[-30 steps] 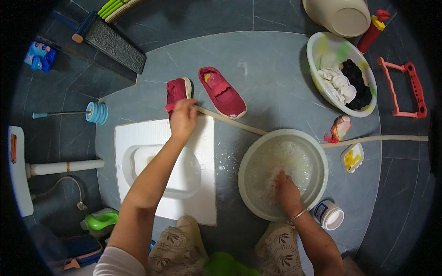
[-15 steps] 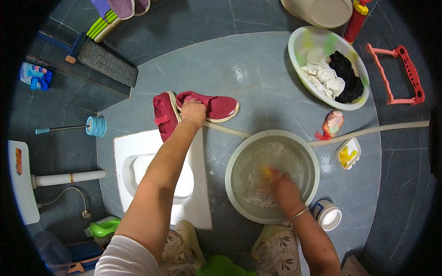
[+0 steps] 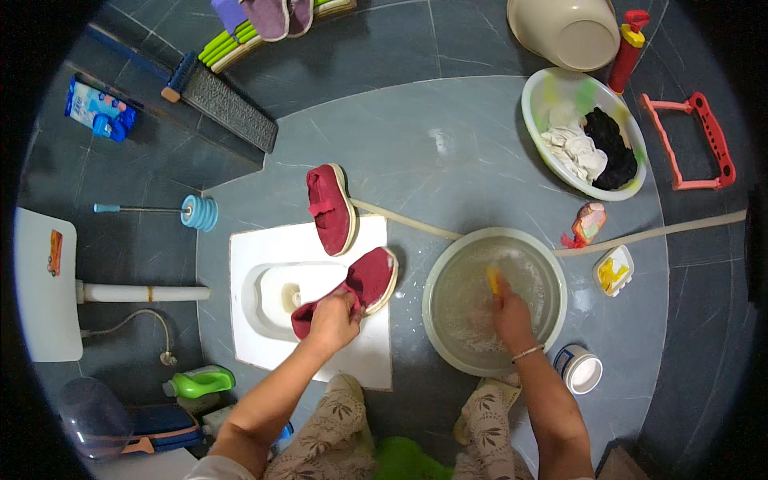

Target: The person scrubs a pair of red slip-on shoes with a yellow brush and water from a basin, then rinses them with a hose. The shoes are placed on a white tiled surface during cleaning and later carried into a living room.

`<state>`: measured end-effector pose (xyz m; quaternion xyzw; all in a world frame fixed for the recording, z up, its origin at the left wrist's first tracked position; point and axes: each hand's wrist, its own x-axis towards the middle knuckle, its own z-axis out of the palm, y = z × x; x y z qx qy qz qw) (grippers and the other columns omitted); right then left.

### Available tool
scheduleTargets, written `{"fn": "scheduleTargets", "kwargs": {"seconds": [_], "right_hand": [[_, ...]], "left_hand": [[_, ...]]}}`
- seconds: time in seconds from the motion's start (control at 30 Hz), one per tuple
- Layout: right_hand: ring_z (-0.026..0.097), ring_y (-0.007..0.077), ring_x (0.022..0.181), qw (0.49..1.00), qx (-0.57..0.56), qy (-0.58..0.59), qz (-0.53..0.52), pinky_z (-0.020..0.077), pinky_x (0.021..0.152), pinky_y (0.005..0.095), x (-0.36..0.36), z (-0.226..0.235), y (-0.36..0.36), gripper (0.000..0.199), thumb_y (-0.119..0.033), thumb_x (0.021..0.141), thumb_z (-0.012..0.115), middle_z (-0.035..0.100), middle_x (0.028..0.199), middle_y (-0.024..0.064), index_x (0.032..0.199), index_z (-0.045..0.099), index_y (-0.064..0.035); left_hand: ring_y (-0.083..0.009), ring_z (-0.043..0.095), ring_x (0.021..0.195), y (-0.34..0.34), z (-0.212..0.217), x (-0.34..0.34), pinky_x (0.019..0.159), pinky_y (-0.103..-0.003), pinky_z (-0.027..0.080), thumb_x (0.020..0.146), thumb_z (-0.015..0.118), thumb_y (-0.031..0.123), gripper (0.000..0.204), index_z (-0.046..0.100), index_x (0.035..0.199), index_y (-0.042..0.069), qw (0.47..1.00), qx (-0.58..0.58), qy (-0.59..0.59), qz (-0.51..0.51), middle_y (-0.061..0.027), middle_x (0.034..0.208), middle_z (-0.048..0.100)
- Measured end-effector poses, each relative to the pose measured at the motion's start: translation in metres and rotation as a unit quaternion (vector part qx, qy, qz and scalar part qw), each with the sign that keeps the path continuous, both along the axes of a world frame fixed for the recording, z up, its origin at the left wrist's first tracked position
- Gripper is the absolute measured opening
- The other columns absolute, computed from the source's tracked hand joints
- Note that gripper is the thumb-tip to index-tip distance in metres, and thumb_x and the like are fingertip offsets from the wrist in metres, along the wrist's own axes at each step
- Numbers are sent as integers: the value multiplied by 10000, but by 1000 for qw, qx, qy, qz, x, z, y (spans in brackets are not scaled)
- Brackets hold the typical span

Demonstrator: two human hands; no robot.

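My left hand is closed on a red slip-on shoe with a pale sole, holding it above the white squat toilet. Its mate, another red shoe, rests by the toilet's far edge, partly on the grey floor. Over a round grey-green basin of cloudy, foamy water, my right hand grips a slim yellow object. Its exact kind is unclear, as my fingers cover part of it.
A tan hose runs behind the basin. At right are an oval tub with white and black cloths, a soap dish, a white jar and a mesh-wrapped lump. A green bottle lies left.
My left hand has taken one red shoe from the floor and brought it nearer, over the toilet. My right hand has lifted slightly, showing more of the yellow object. The view has shifted.
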<state>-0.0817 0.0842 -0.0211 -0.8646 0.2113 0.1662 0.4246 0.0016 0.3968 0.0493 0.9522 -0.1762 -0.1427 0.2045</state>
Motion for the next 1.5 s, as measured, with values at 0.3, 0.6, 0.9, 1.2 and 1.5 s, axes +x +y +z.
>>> {"fn": "scheduleTargets", "kwargs": {"seconds": [0.3,0.6,0.9,1.2,1.5], "right_hand": [[573,385,702,972,43,-91,213,483,659,454,-11,75,116,533,-104,888,530,552,855,188,1390,378,-198],[598,358,703,973,-57,-173,141,496,666,425,63,23,101,485,-109,883,548,592,849,197,1353,435,-147],[629,374,812,986,-107,-117,-57,501,694,422,-22,-32,17,474,-84,901,479,616,950,260,1368,409,-114],[601,342,762,968,50,-208,133,499,666,409,-1,46,118,503,-103,893,518,579,955,211,1381,401,-143],[548,370,698,971,-41,-196,133,471,632,439,54,14,138,534,-56,863,526,549,833,202,1376,404,-139]], "left_hand": [[-321,494,522,22,-25,-37,525,-379,402,760,653,54,220,491,645,-40,975,-146,118,119,-197,595,508],[-337,531,588,40,14,-46,529,-368,415,678,590,-53,78,564,724,3,968,-217,117,-55,-165,644,518],[-58,506,646,55,-2,-42,579,-257,430,869,622,81,89,627,865,-8,914,-285,203,206,22,746,614],[-68,523,708,20,-15,-28,655,-231,444,899,564,68,151,600,1022,-12,811,-378,286,345,-12,854,620],[-74,521,807,-6,2,-44,753,-235,424,885,548,9,168,588,1046,-14,861,-359,262,247,11,922,607]]}}
